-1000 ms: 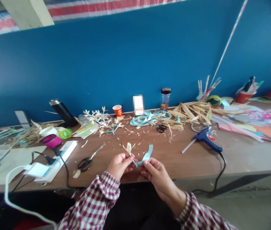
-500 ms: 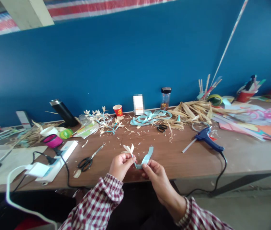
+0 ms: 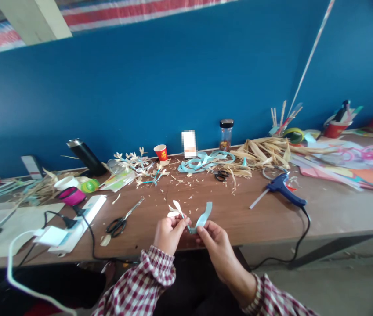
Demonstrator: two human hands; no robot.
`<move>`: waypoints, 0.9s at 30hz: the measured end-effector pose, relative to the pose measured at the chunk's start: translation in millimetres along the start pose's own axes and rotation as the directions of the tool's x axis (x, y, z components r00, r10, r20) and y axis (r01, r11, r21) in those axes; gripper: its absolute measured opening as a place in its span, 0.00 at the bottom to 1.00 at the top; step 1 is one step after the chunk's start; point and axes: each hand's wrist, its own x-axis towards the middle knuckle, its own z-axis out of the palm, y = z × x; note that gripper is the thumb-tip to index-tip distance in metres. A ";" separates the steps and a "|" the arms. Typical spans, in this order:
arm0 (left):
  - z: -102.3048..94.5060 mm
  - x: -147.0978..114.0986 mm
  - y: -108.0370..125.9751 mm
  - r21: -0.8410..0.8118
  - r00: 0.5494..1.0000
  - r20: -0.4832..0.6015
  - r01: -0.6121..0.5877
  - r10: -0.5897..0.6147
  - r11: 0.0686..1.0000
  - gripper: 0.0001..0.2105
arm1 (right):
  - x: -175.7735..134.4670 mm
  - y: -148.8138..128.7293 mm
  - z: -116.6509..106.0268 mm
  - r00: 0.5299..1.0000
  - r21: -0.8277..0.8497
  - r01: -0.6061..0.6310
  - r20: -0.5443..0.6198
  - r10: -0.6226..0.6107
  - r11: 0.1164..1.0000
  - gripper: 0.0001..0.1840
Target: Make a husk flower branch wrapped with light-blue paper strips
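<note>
My left hand [image 3: 170, 231] pinches the stem of a small flower [image 3: 175, 209] with pale, husk-like petals that point up and away from me. A light blue ribbon [image 3: 203, 216] is gripped between the thumb and fingers of my right hand [image 3: 216, 242]. One end of the ribbon curls upward, while the other runs to the flower's stem at my left fingertips. Both hands are close together over the table's front edge. Black-handled scissors [image 3: 116, 226] lie half open to the left of my hands.
On the right a blue glue gun [image 3: 285, 189] trails a black cord. Along the wall stand a red paper cup [image 3: 161, 152], a lidded jar [image 3: 226, 135] and a tilted black flask [image 3: 85, 156]. Dried husks [image 3: 262, 153], coiled blue ribbon [image 3: 193, 164] and a white power strip [image 3: 85, 224] lie about.
My left hand has turned slightly and shifted a little right, tilting the flower's petals more to the left. The right hand keeps its hold on the ribbon. The view has shifted slightly.
</note>
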 end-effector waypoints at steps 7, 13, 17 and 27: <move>4.1 -2.6 0.6 0.018 0.999 -0.049 0.011 -0.010 1.000 0.13 | -3.0 -1.7 -2.3 0.999 -0.012 0.047 0.025 -0.046 0.999 0.14; 6.5 -0.1 -5.9 0.000 0.999 -0.051 -0.019 0.019 1.000 0.12 | -5.6 -0.5 -5.8 0.998 -0.025 0.063 0.025 -0.062 0.998 0.14; 8.1 -1.2 -5.9 0.076 0.994 -0.063 -0.080 0.085 0.994 0.10 | -7.8 1.1 -8.8 0.997 -0.007 0.062 0.039 -0.062 0.998 0.14; 13.5 -4.5 1.4 0.030 0.994 -0.051 -0.096 0.097 0.995 0.11 | -12.7 -4.1 -12.6 0.987 -0.202 0.153 -0.018 -0.159 0.967 0.13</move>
